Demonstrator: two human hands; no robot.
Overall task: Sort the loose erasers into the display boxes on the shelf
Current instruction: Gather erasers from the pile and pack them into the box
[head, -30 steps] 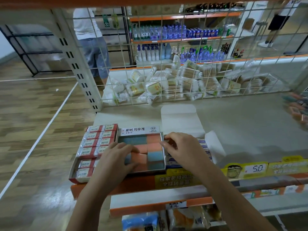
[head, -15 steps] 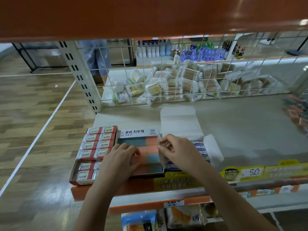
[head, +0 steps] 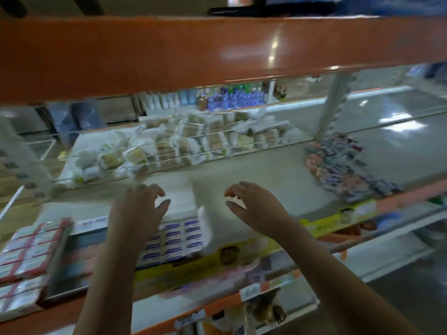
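The picture is motion-blurred. My left hand (head: pixel 141 209) hovers over the shelf with loosely curled fingers, holding nothing. My right hand (head: pixel 251 206) floats beside it, fingers also loosely curled and holding nothing. Between and below the hands sits a white display box (head: pixel 174 240) of erasers with blue labels, its lid flap raised. A red-edged display box (head: pixel 29 257) of white erasers stands at the left. The box of coloured erasers (head: pixel 79 250) lies mostly hidden behind my left forearm. A heap of loose erasers (head: pixel 343 165) lies on the shelf at the far right.
An orange shelf edge (head: pixel 217 52) hangs close overhead. A wire grid (head: pixel 193 151) backs the shelf, with packets of cotton swabs (head: pixel 183 141) behind it. Yellow price labels (head: pixel 333 221) line the front rail. Bare shelf surface (head: pixel 266 170) lies between the boxes and the loose heap.
Both hands have lifted off the coloured-eraser box and moved right and farther in. The camera has swung right, bringing the loose eraser heap into view.
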